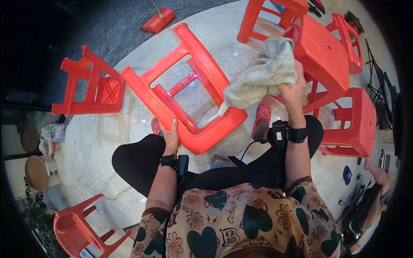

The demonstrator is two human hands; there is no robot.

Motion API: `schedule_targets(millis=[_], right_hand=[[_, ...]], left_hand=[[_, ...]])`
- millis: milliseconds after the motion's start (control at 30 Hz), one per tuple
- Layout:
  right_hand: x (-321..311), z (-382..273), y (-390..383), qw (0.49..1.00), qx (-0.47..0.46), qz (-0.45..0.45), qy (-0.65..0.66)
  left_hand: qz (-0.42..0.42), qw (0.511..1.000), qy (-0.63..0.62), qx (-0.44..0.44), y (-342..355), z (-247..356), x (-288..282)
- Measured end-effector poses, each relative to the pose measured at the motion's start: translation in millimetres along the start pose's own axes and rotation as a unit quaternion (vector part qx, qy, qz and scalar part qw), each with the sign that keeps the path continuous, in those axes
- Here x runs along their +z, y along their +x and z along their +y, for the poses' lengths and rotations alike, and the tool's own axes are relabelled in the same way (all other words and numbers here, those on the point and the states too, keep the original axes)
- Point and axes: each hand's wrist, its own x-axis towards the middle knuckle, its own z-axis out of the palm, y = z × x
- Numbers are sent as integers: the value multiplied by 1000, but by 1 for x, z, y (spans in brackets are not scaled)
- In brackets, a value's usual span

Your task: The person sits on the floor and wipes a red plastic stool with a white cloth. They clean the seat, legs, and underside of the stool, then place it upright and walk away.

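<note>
Fingers of the right hand (294, 89), at two o'clock, are gripping a grey cloth (267, 74); the left hand (170, 138), closure unclear, is probably steadying a red stool (157, 103) toward eleven.

Left hand (171, 138) left of centre, thumb upright; right hand (294, 89) upper right, gripping; forearms (297, 161) extended from lower frame.

shirt (254, 200): printed lettering (230, 237) | right-wrist device (280, 127): white label (279, 136), too small to read

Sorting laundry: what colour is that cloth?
The crumpled cloth is pale grey-beige, clearest in the head view.
</note>
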Motion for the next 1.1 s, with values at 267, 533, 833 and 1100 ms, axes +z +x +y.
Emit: schedule_targets(millis=[267,533,833,1100], right_hand=[[96,48,-78,942,-1,-255,-217],[81,35,-67,898,46,-374,-229],[33,3,-48,774,22,-615,-147],[53,-20,46,911,-161,-317,-207]], left_hand=[[59,974,203,83,11,-10,-1],[140,926,332,112,7,6,9],[114,901,407,100,-4,26,-5],[130,895,416,93,-5,30,-4]])
